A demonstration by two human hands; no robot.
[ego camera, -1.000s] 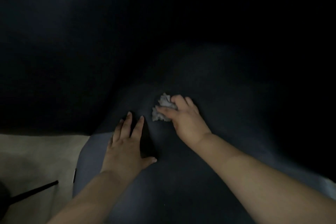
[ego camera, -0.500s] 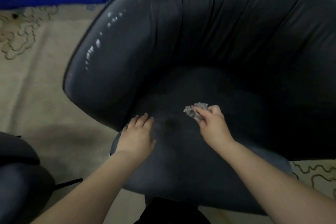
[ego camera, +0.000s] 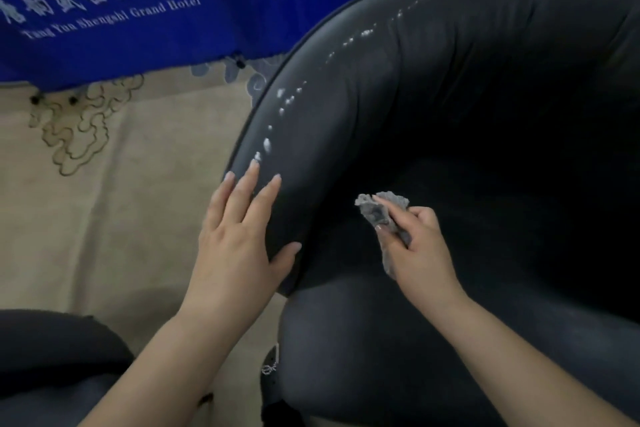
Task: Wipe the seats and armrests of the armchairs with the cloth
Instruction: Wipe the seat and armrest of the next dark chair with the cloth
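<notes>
A dark leather armchair (ego camera: 433,87) fills the right half of the view, its curved left armrest (ego camera: 294,135) speckled with white marks along the top. My left hand (ego camera: 239,239) rests flat on the front end of that armrest, fingers straight, thumb on the inner side. My right hand (ego camera: 415,246) pinches a crumpled grey cloth (ego camera: 379,210) and holds it just above the dark seat (ego camera: 363,340), close to the armrest's inner face. The deep part of the seat is in shadow.
A second dark armchair (ego camera: 52,357) shows at the lower left corner. Beige patterned carpet (ego camera: 121,201) lies between the chairs. A blue cloth with white hotel lettering (ego camera: 138,10) hangs across the back left.
The view has pulled back and up from the seat. My left hand has left the seat front and moved onto the left armrest. My right hand has lifted the cloth off the seat.
</notes>
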